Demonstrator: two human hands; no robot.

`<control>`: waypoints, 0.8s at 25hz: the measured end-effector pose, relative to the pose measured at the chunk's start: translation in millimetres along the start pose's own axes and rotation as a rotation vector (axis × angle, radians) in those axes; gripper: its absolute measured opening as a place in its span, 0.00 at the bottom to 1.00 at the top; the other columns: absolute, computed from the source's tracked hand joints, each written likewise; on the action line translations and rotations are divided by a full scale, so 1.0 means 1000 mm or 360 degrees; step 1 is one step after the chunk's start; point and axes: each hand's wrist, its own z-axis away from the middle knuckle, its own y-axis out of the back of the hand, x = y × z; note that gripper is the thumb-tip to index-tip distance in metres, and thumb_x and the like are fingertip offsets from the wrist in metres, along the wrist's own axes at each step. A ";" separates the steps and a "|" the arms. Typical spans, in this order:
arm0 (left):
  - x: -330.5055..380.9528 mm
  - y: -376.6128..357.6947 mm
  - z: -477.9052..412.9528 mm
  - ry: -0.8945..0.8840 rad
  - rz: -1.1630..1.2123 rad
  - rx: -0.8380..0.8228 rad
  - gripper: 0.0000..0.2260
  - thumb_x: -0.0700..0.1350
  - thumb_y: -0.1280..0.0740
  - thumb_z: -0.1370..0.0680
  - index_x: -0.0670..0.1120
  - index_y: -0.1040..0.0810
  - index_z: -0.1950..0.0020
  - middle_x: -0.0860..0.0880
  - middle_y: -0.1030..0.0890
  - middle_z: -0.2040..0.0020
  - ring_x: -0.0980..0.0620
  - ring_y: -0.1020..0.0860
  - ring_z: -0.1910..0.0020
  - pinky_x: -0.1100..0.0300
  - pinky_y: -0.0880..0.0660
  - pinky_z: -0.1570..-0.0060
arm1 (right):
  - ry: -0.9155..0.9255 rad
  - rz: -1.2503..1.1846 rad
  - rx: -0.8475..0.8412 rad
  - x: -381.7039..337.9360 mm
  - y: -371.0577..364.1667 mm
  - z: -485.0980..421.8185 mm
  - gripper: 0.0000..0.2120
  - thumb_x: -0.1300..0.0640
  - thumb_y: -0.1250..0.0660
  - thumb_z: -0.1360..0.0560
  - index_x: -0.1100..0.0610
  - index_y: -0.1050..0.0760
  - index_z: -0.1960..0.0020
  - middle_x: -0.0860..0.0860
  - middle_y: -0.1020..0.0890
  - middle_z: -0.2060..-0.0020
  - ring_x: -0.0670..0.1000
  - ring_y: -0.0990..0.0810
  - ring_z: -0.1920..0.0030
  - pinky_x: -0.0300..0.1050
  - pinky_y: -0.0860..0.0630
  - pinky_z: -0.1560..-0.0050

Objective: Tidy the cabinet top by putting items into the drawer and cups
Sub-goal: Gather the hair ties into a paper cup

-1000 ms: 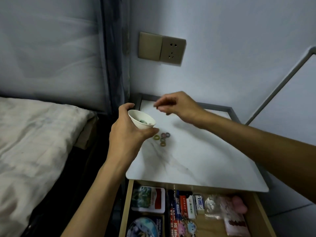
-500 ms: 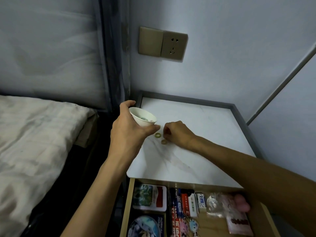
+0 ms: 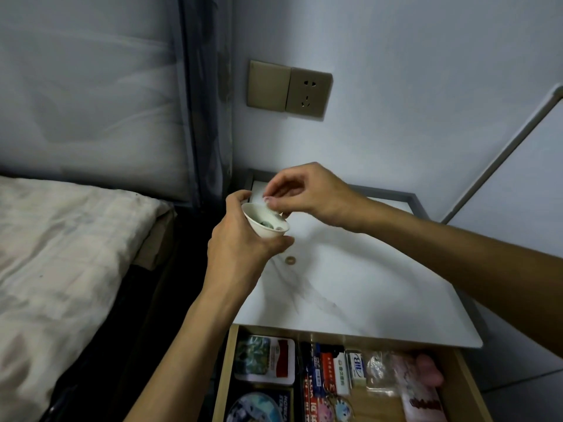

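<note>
My left hand (image 3: 240,251) grips a small white cup (image 3: 265,223) above the left edge of the white marble cabinet top (image 3: 359,287). The cup is tilted toward me, and small dark and green pieces lie in its bottom. My right hand (image 3: 307,193) hovers right over the cup's rim with its thumb and fingertips pinched together. The small rings they pinch are hidden between them. One yellowish ring (image 3: 289,261) lies on the top just below the cup.
The wooden drawer (image 3: 463,382) under the top stands pulled out, packed with small boxes, cards, keychains and a plastic bag. A bed (image 3: 61,254) lies close on the left. A wall socket (image 3: 307,94) is above, and a raised grey rim (image 3: 411,197) borders the top.
My right hand went down to the cluster of rings, picked some up and rose to the cup's rim. Only one ring is left on the top. My left hand lifted the cup slightly.
</note>
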 end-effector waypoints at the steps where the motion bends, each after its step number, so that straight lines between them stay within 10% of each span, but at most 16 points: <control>1: 0.000 0.000 0.000 -0.0008 0.0032 -0.0016 0.39 0.48 0.19 0.37 0.53 0.34 0.30 0.54 0.21 0.46 0.54 0.21 0.50 0.56 0.22 0.51 | 0.0048 0.0168 -0.0144 -0.007 -0.002 0.001 0.06 0.62 0.27 0.27 0.58 0.18 0.50 0.49 0.15 0.59 0.45 0.17 0.59 0.37 0.21 0.55; 4: 0.000 0.001 -0.001 0.0012 0.0143 -0.0024 0.38 0.45 0.19 0.37 0.52 0.33 0.31 0.56 0.21 0.47 0.61 0.23 0.53 0.72 0.27 0.61 | 0.0141 0.0290 -0.0224 -0.014 0.003 -0.003 0.08 0.61 0.27 0.27 0.55 0.17 0.49 0.49 0.14 0.56 0.43 0.17 0.56 0.36 0.22 0.53; 9: -0.003 0.005 -0.003 0.0041 0.0266 0.0069 0.39 0.44 0.18 0.38 0.53 0.33 0.31 0.60 0.26 0.53 0.62 0.25 0.53 0.71 0.28 0.60 | -0.0081 0.0159 0.0125 0.037 0.015 -0.015 0.09 0.66 0.32 0.24 0.60 0.18 0.46 0.55 0.15 0.53 0.48 0.18 0.57 0.43 0.20 0.55; 14: -0.007 0.011 -0.006 0.0060 0.0299 0.0133 0.39 0.43 0.19 0.37 0.52 0.33 0.31 0.58 0.25 0.52 0.67 0.27 0.55 0.76 0.29 0.63 | -0.0227 0.0855 -0.0366 0.112 -0.018 -0.005 0.25 0.60 0.22 0.32 0.53 0.24 0.37 0.45 0.25 0.47 0.42 0.24 0.55 0.28 0.31 0.56; 20: -0.010 0.010 -0.006 0.0066 0.0187 0.0118 0.39 0.44 0.19 0.36 0.52 0.34 0.30 0.54 0.24 0.46 0.60 0.26 0.54 0.74 0.32 0.62 | -0.0210 0.0742 -0.0190 0.132 -0.041 0.005 0.06 0.62 0.28 0.27 0.53 0.19 0.53 0.45 0.20 0.57 0.41 0.23 0.58 0.34 0.28 0.55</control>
